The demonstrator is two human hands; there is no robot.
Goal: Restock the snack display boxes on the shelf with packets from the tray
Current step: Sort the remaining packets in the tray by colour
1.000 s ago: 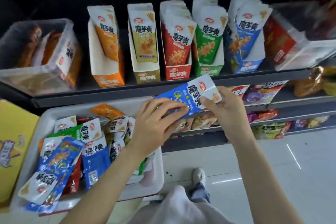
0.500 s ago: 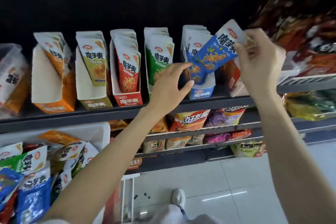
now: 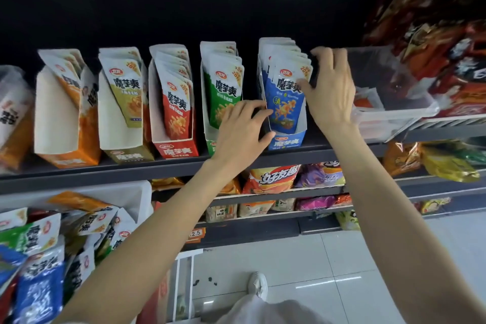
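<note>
Five snack display boxes stand in a row on the dark shelf [image 3: 131,171]: orange [image 3: 69,158], olive [image 3: 129,156], red [image 3: 176,151], green [image 3: 210,141] and blue [image 3: 287,143]. A blue packet [image 3: 284,109] stands at the front of the blue box's stack. My right hand [image 3: 330,89] pinches it, thumb on its face and fingers curled over the stack's top right. With fairly straight fingers, my left hand [image 3: 240,133] touches the blue box's left wall. The white tray [image 3: 126,195], lower left, holds several mixed packets [image 3: 39,284].
A clear plastic bin [image 3: 394,113] sits right of the blue box, with large snack bags [image 3: 447,60] beyond it. Lower shelves [image 3: 276,193] carry more bags. White tiled floor [image 3: 328,258] and my shoe [image 3: 258,284] lie below.
The blue packet went from my two hands over the tray up to the shelf and now stands in the blue box. My left hand let go and moved to the box's left side.
</note>
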